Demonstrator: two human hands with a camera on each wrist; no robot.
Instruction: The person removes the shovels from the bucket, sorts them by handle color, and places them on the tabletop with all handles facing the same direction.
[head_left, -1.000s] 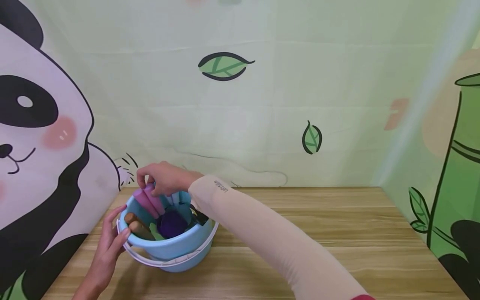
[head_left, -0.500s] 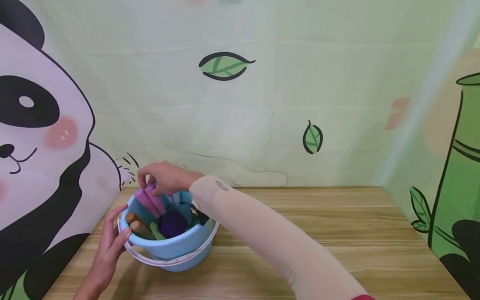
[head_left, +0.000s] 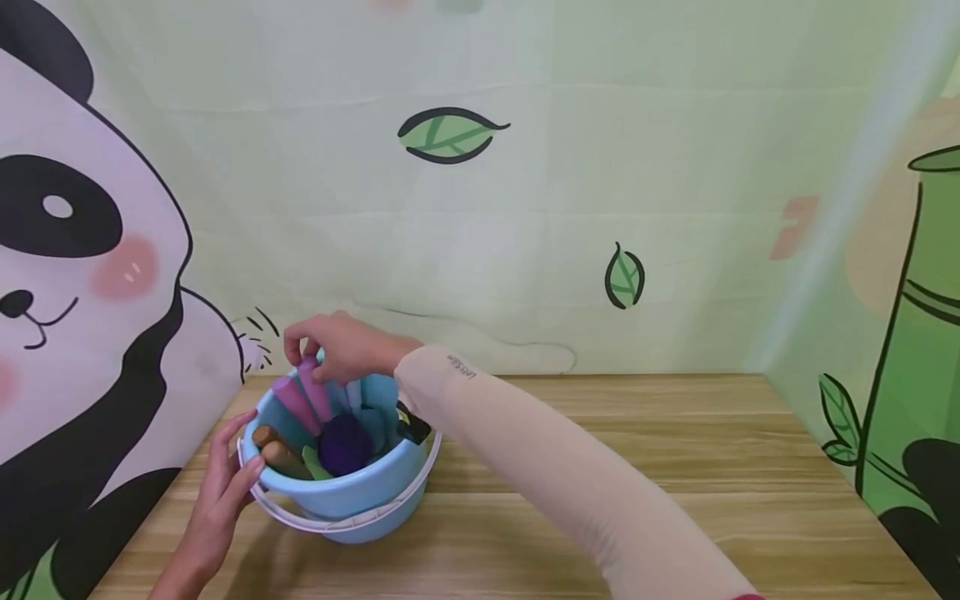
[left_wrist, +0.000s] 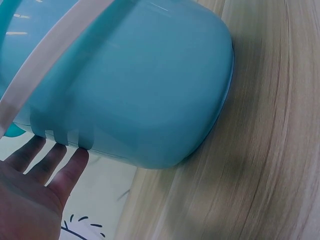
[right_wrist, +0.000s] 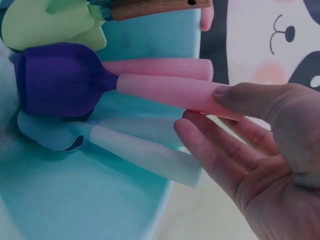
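Observation:
A light blue bucket (head_left: 360,492) with a white handle stands on the wooden table, holding several small shovels. My left hand (head_left: 219,492) grips its rim at the left side; in the left wrist view the fingertips (left_wrist: 70,170) touch the outer wall. My right hand (head_left: 341,346) pinches the pink handle of a purple-bladed shovel (right_wrist: 60,80) between thumb and fingers. The blade is still down inside the bucket among the others. A second pink handle (right_wrist: 195,68) lies beside it. Light blue-handled shovels (right_wrist: 150,155) sit on the other side.
Green shovels (right_wrist: 50,22) with wooden handles (head_left: 279,457) lean at the bucket's left rim. The wooden table (head_left: 600,467) extends to the right. Behind it hangs a pale green cloth (head_left: 540,208) printed with a panda and leaves.
My right hand has moved slightly up and right, drawing the pinched pink handle up and away from the other one. My left hand stays on the bucket rim.

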